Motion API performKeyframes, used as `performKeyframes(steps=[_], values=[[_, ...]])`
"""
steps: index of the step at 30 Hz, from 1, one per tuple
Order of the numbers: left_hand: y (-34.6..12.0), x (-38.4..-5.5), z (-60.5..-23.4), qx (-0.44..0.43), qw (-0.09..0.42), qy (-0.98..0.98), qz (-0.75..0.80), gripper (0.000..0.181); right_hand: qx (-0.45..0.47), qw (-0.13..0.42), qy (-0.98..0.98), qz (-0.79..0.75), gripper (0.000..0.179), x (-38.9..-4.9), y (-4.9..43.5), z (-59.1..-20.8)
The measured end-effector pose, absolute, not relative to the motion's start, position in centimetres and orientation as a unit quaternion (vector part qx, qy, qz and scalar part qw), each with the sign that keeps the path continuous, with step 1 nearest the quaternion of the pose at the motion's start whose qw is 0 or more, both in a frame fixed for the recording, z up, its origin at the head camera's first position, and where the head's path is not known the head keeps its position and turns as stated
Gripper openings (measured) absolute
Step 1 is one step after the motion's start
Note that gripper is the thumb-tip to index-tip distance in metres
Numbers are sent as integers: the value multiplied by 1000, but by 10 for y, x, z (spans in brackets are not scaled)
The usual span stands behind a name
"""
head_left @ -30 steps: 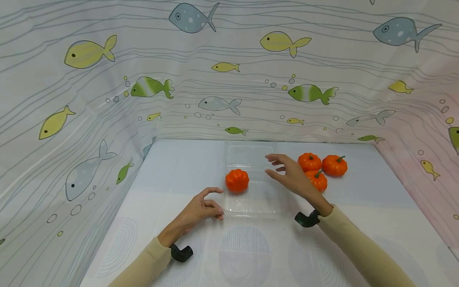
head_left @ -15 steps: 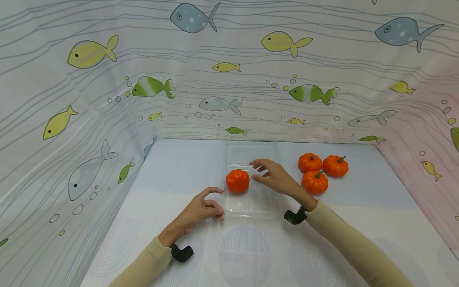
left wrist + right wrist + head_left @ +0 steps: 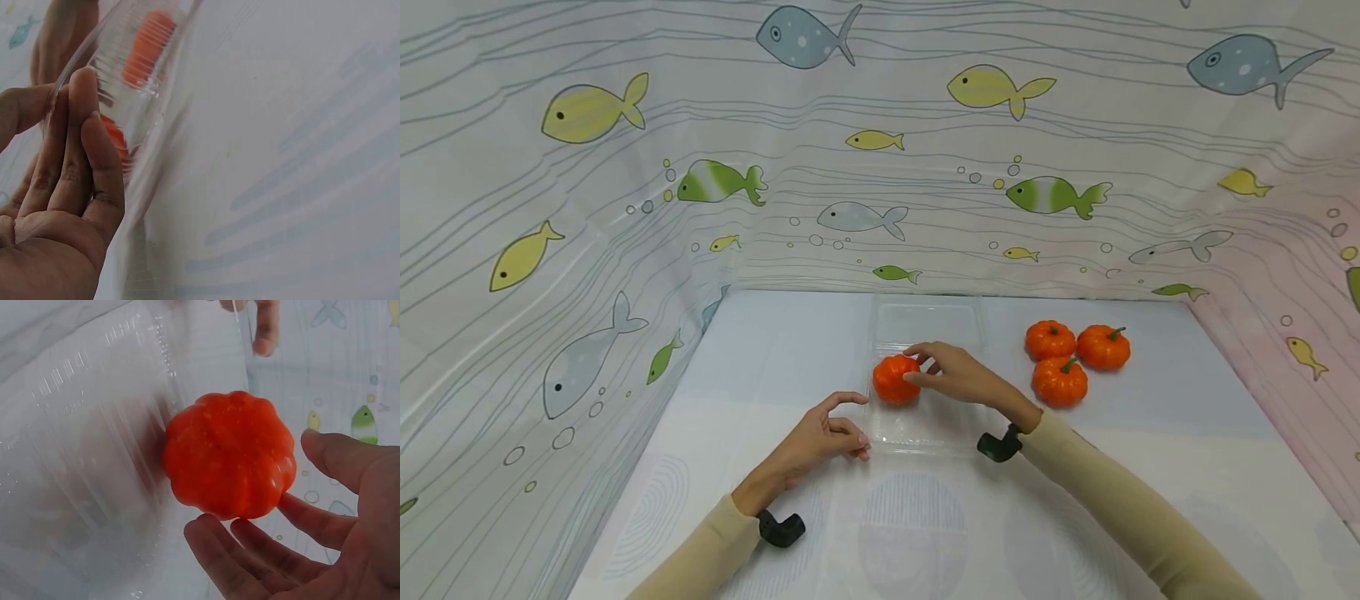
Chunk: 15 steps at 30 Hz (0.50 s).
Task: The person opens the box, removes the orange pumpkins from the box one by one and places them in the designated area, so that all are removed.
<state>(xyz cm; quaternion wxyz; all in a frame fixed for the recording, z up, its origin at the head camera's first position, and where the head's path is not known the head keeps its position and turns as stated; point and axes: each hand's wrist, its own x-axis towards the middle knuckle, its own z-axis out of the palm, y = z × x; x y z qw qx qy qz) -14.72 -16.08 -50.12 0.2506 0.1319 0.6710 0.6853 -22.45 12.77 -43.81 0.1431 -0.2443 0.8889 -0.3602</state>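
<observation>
A small orange pumpkin (image 3: 894, 381), no stem showing, sits in the left part of a clear plastic clamshell box (image 3: 925, 429). My right hand (image 3: 953, 373) reaches over the box to the pumpkin's right side. In the right wrist view, the fingertips (image 3: 201, 528) lie along the pumpkin's edge, while the thumb (image 3: 319, 450) stands a little apart from it. My left hand (image 3: 822, 433) stays by the box's left side, its fingers loosely bent, with fingertips (image 3: 83, 78) right at the clear rim.
Three more orange pumpkins with green stems stand clustered right of the box: a rear one (image 3: 1050, 341), a right one (image 3: 1103, 347) and a front one (image 3: 1060, 382). The box's lid (image 3: 927, 321) lies folded back. A fish-print curtain (image 3: 805, 242) surrounds the table (image 3: 760, 350).
My right hand has moved left and slightly down, from beside the three pumpkins to the pumpkin in the box. The left hand keeps its place.
</observation>
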Motion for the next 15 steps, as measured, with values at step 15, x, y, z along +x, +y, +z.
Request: performKeyframes(steps=[15], values=[[-159, -147, -502, 132, 249, 664, 693, 65, -214, 231, 858, -406, 34, -221, 118, -442]])
